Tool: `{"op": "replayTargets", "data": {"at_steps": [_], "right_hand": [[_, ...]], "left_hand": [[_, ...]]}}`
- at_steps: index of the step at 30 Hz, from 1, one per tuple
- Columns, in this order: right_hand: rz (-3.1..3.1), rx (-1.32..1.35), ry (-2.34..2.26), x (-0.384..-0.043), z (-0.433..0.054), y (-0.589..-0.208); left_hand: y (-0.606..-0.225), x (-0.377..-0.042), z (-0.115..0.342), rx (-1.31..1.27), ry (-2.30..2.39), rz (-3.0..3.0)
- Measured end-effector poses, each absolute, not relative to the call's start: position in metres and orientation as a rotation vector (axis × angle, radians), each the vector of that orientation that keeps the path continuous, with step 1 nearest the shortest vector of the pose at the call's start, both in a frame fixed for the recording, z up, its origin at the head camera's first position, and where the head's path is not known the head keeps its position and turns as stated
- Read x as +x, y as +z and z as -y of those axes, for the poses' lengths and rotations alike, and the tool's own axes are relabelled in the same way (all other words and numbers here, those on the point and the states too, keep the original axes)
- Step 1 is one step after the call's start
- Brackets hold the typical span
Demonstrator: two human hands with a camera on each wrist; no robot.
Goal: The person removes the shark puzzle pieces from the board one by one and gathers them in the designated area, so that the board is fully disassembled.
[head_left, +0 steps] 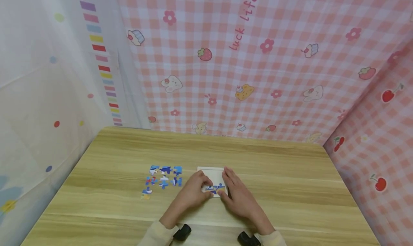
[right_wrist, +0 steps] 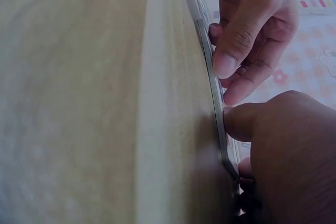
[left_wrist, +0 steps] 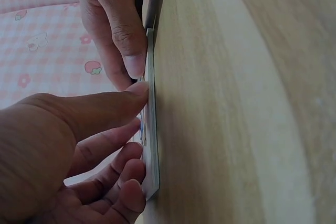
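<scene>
A shallow white puzzle tray (head_left: 211, 173) lies on the table, with joined puzzle pieces (head_left: 220, 187) along its near side. My left hand (head_left: 193, 189) is over the tray's left part, thumb and index finger pinching a blue-and-white puzzle piece (head_left: 209, 188) at the near left. Its other fingers curl beside the tray's edge in the left wrist view. My right hand (head_left: 239, 195) lies along the tray's right edge with fingers fairly straight. The right thumb (right_wrist: 240, 123) presses down at the tray's near side, close to the left thumb (right_wrist: 227, 65). Both hands hide parts of the tray.
Several loose puzzle pieces (head_left: 164, 181) in blue, white and red lie left of the tray, in rough rows, with one piece (head_left: 146, 191) nearer me. The wooden table (head_left: 284, 174) meets a pink checked cloth (head_left: 226, 77) at the back and cloth at both sides.
</scene>
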State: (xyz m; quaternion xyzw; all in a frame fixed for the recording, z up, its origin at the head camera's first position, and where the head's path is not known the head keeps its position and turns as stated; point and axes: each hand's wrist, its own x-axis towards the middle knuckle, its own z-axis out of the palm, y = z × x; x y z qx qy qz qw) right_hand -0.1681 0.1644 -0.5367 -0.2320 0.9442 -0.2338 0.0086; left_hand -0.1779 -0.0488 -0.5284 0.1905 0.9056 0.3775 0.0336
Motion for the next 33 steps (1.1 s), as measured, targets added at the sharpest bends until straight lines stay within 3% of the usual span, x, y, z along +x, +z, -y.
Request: {"op": "replayTargets", "data": {"at_steps": [33], "right_hand": [[-2.935, -0.701, -0.754, -0.1686, -0.1658, -0.5394]], "left_hand": [[-0.5238, -0.1709, 0.0436, 0.538, 1.122, -2.811]]}}
